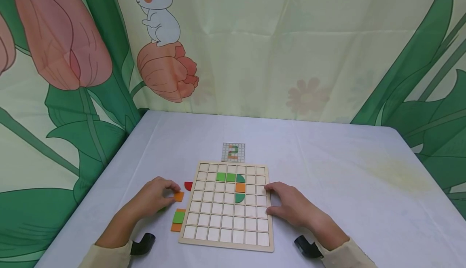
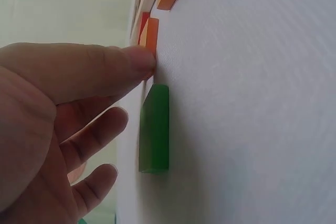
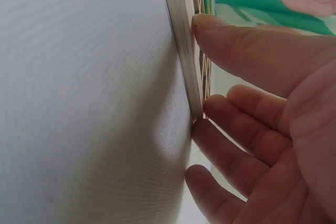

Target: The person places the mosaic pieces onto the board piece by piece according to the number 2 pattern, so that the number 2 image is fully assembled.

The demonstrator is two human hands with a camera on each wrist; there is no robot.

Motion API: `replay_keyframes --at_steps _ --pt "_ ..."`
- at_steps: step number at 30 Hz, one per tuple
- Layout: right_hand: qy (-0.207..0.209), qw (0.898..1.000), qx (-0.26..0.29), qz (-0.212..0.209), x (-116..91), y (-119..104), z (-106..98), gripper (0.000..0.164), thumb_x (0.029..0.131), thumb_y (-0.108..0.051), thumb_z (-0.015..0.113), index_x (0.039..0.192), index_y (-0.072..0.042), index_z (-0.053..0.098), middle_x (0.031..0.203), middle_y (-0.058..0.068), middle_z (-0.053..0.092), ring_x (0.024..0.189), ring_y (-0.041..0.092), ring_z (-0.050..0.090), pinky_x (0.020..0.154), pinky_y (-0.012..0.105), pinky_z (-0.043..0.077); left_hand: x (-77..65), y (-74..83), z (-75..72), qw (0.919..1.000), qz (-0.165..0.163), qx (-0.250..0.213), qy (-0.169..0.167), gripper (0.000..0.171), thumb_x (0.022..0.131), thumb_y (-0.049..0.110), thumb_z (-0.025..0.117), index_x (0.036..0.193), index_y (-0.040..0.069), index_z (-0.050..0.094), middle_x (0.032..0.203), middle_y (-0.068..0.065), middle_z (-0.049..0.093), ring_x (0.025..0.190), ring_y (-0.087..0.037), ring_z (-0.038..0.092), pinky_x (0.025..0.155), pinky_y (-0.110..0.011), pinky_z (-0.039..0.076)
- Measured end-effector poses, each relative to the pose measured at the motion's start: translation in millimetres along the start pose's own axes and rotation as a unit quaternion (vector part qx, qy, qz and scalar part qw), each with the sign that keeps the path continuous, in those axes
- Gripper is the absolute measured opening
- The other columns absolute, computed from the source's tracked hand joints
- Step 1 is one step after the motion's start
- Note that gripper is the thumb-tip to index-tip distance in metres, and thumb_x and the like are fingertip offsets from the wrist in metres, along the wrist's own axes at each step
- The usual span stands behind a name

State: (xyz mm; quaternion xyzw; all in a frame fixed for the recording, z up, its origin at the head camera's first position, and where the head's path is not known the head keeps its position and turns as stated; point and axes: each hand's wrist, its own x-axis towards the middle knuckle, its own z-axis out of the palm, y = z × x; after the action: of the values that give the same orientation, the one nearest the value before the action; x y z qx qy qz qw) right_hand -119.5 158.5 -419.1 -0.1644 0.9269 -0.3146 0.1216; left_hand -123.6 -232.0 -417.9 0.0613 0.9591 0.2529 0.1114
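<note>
The left hand pinches an orange square block between thumb and fingertips, left of the wooden grid board. In the left wrist view, the thumb covers the near end of that block, and a green block lies on the table below the fingers. At the board's right edge, the right hand rests its thumb and fingertips with fingers relaxed. In the board's upper cells sit two light green squares, a dark green quarter-round, an orange square and another dark green quarter-round.
A small pattern card with a coloured figure lies beyond the board. Beside the board's left edge are a red rounded piece and a light green block among orange ones. A printed cloth hangs behind the white table.
</note>
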Motion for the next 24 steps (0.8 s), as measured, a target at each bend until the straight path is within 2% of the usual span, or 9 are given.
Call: replay_keyframes --at_steps 7,14,24 --pt "-0.002 1.0 -0.002 0.001 -0.1 -0.7 0.2 0.056 0.082 -0.013 0.081 0.132 -0.003 0.058 0.133 0.008 0.059 0.129 0.03 0.051 0.108 0.048 0.039 1.0 -0.1 0.0 1.0 -0.002 -0.006 0.002 0.023 0.085 0.005 0.078 0.107 0.011 0.073 0.107 -0.001 0.065 0.109 -0.027 0.055 0.096 -0.052 0.048" --pt "-0.001 1.0 -0.004 0.001 -0.2 -0.7 0.2 0.057 0.082 -0.014 0.082 0.133 -0.004 0.058 0.133 0.008 0.059 0.129 0.03 0.051 0.108 0.048 0.039 2.2 -1.7 2.4 0.9997 -0.011 -0.015 0.015 0.023 0.085 0.008 0.079 0.107 0.009 0.073 0.104 -0.001 0.063 0.104 -0.025 0.055 0.091 -0.047 0.051" --pt "0.0 1.0 -0.003 -0.003 -0.3 -1.0 -1.3 0.057 0.083 -0.014 0.081 0.133 -0.003 0.058 0.133 0.008 0.059 0.129 0.03 0.051 0.108 0.048 0.038 1.9 5.2 -0.2 0.9992 0.0 -0.008 0.039 0.025 0.085 0.01 0.079 0.109 0.01 0.073 0.109 -0.004 0.063 0.11 -0.028 0.055 0.095 -0.049 0.05"
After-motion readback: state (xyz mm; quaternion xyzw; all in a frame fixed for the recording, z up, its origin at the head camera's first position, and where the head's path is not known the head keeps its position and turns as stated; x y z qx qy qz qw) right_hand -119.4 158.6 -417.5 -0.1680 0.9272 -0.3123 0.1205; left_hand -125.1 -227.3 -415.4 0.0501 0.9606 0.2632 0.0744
